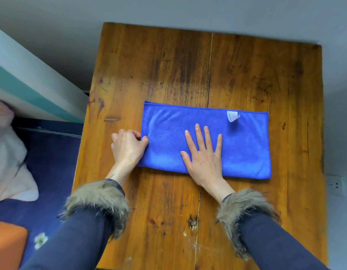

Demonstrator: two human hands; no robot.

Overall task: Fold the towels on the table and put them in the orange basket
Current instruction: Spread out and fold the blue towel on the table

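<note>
Fingers [196, 133] flat on blue towel [246, 145] — long axis left-right — left hand [127, 147] pinching its edge

A worn wooden table [207, 65] stands on grey floor [168, 10], beside a bed with dark blue bedding [50, 152] and a white pillow [7, 156].

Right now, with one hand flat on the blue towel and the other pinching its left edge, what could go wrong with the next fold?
1. The right hand lies flat mid-way along the blue microfibre towel; the left hand's fold could catch on it.
2. The layers may shift on the worn wooden table, leaving uneven edges.
3. The white care label may stay exposed.
</note>
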